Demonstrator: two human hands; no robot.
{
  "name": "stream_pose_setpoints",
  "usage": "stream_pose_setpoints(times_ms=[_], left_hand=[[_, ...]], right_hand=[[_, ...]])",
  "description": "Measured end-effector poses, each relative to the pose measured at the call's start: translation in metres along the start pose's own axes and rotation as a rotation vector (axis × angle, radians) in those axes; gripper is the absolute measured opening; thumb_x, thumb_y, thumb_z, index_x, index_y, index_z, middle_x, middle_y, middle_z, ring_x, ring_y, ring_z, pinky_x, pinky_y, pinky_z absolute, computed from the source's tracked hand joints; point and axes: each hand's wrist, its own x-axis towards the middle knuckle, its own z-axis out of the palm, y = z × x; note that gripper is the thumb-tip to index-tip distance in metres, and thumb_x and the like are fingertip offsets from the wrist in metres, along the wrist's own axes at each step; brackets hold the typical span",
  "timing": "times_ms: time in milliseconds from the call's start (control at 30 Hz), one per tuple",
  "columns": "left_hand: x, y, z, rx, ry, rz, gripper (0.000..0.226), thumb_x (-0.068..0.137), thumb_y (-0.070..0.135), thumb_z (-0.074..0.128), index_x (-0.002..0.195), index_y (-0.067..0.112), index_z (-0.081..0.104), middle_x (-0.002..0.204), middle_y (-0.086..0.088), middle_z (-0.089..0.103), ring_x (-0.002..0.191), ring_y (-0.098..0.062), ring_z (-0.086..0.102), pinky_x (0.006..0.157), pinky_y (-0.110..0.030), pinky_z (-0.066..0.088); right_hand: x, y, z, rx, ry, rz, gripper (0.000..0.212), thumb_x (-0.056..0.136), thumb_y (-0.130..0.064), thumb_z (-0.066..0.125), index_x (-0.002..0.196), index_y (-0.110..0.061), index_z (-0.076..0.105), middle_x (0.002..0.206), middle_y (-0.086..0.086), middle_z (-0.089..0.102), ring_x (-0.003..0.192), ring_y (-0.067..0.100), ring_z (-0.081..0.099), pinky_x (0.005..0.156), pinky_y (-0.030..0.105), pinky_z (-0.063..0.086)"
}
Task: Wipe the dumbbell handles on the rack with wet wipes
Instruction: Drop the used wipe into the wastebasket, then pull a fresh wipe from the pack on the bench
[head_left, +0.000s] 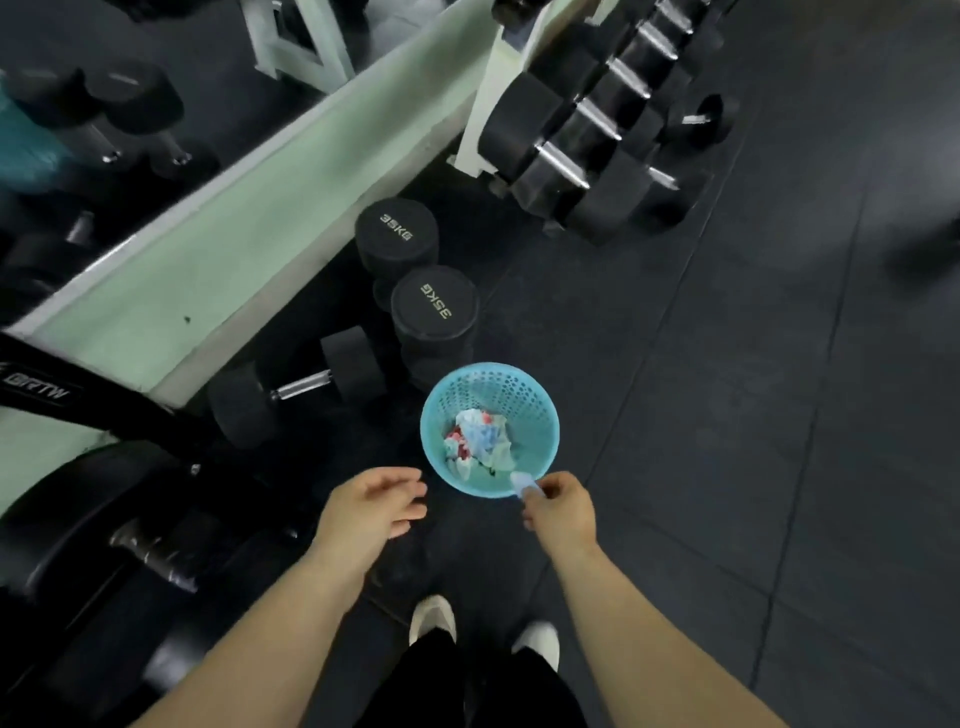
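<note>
A round turquoise perforated basket (540, 415) stands on the dark floor in front of me, with crumpled wipes and wrappers (480, 439) inside. My right hand (563, 506) pinches a small pale wet wipe (520, 483) right over the basket's near rim. My left hand (371, 501) hovers to the left of the basket, fingers loosely spread, holding nothing. The dumbbell rack (493, 88) with several black dumbbells and chrome handles (563, 165) stands at the upper right.
Two upright 35KG dumbbells (434, 306) stand just behind the basket, and another dumbbell (301, 387) lies on its side to their left. A mirror with a pale green sill (208, 249) runs along the left. A black bench (104, 519) is at the lower left. My white shoes (434, 618) are below.
</note>
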Motion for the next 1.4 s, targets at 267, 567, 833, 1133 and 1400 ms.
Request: stream_pose_setpoints(times_ms=[267, 567, 833, 1133, 1400], left_hand=[[0.057, 0.003, -0.011, -0.216, 0.264, -0.148, 0.023, 0.09, 0.001, 0.049, 0.085, 0.018, 0.063, 0.081, -0.001, 0.065, 0.06, -0.01, 0.06, 0.07, -0.024, 0.049], [0.024, 0.02, -0.006, -0.582, 0.649, -0.163, 0.024, 0.091, 0.003, 0.047, 0.08, 0.017, 0.062, 0.07, 0.001, 0.064, 0.058, -0.011, 0.055, 0.054, -0.017, 0.049], [-0.091, -0.018, -0.004, -0.848, 1.081, -0.077, 0.024, 0.092, 0.0, 0.045, 0.079, 0.012, 0.061, 0.066, -0.001, 0.062, 0.049, -0.006, 0.055, 0.051, -0.014, 0.047], [-0.295, -0.146, 0.144, -1.116, 1.632, -0.171, 0.028, 0.093, 0.002, 0.045, 0.075, 0.019, 0.061, 0.069, 0.001, 0.06, 0.044, 0.002, 0.054, 0.056, -0.015, 0.046], [-0.408, -0.213, 0.358, -1.564, 2.064, -0.343, 0.026, 0.086, -0.008, 0.05, 0.071, 0.012, 0.059, 0.064, -0.005, 0.057, 0.045, -0.005, 0.052, 0.044, -0.01, 0.043]], right_hand=[[0.12, -0.047, 0.028, -0.361, -0.228, 0.068, 0.049, 0.088, -0.013, 0.054, 0.133, -0.011, 0.036, 0.132, 0.007, 0.041, 0.108, 0.025, 0.051, 0.074, 0.025, 0.038], [0.105, -0.113, 0.036, -0.569, -0.591, -0.204, 0.019, 0.09, -0.009, 0.046, 0.102, -0.014, 0.059, 0.097, 0.0, 0.056, 0.084, 0.012, 0.051, 0.067, 0.019, 0.04], [-0.028, -0.131, 0.08, -0.691, -1.179, -0.657, 0.028, 0.084, -0.002, 0.054, 0.067, -0.023, 0.055, 0.067, -0.011, 0.055, 0.064, 0.003, 0.051, 0.056, 0.007, 0.039], [-0.199, 0.0, 0.002, -1.004, -1.807, -0.844, 0.022, 0.086, -0.011, 0.057, 0.068, -0.023, 0.059, 0.068, -0.002, 0.06, 0.065, 0.012, 0.055, 0.063, 0.022, 0.043], [-0.255, 0.148, -0.139, -1.435, -2.198, -0.848, 0.025, 0.088, 0.0, 0.049, 0.074, -0.018, 0.06, 0.071, 0.002, 0.061, 0.059, 0.012, 0.053, 0.054, 0.017, 0.045]])
